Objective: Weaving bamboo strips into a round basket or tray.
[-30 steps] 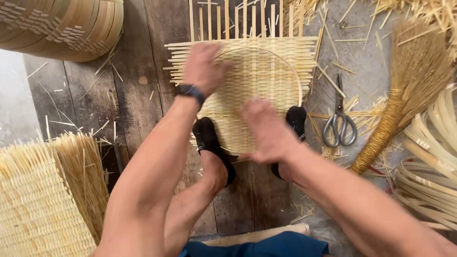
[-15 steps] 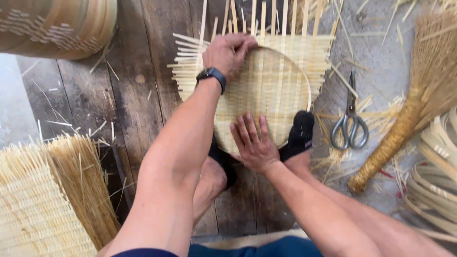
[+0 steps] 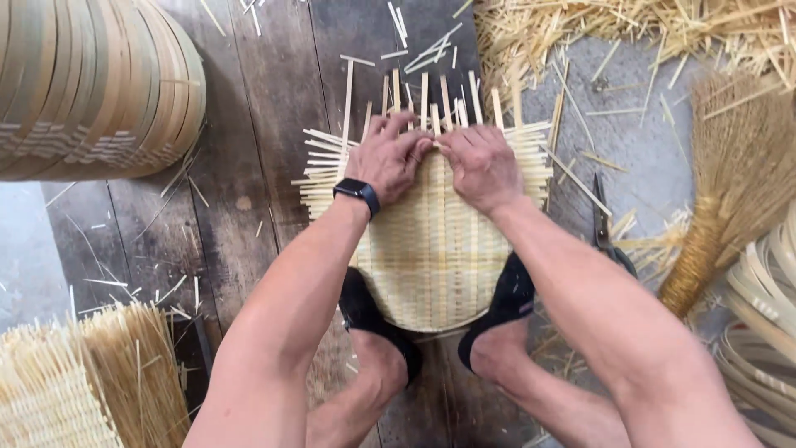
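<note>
Hands, left (image 3: 388,159) and right (image 3: 479,164), press side by side with bent fingers gripping the mat (image 3: 431,249) at its 12 o'clock edge, scissors (image 3: 604,224) at 3 o'clock.

Pretty even, soft daylight here, nothing harsh. Shadows are faint, just a bit of dark under the forearms below the fingers (image 3: 412,143). No glare anywhere. Sharp around the fingers, slight wide-angle stretch and softness out at the frame edges.
</note>
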